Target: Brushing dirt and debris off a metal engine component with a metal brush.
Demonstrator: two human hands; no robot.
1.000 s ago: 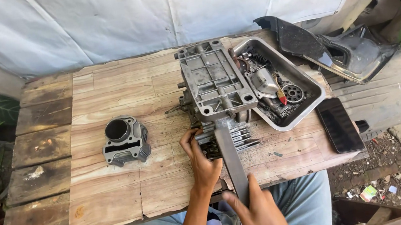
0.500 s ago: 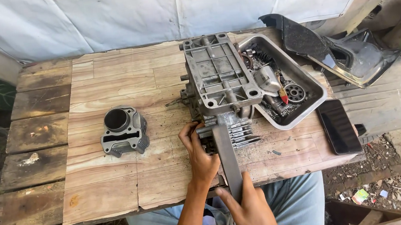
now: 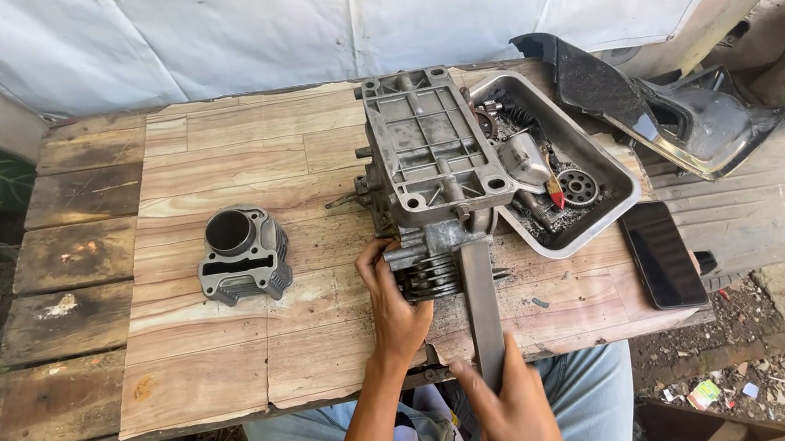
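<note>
Your left hand closes its fingers on the finned cylinder head at the near end of the engine block, with the thumb on its left side. Your right hand holds the lower end of a long flat metal bar, which runs from your palm, just off the near table edge, up to the finned part.

Compared with one second ago, the left hand is a little higher and grips the fins more from the side. The right hand sits now lower on the bar. The engine itself looks not moved on the wooden table. So I judge that you have only settled your grip, and the bar is set against the part, with no piece separated yet.

To the left of your left hand, well apart, a loose engine cylinder stands alone on the planks. To the right of the block, touching it, a metal tray keeps small greasy parts and a sprocket. Further right of your right hand a dark phone lies at the table edge, near a black plastic cover.
</note>
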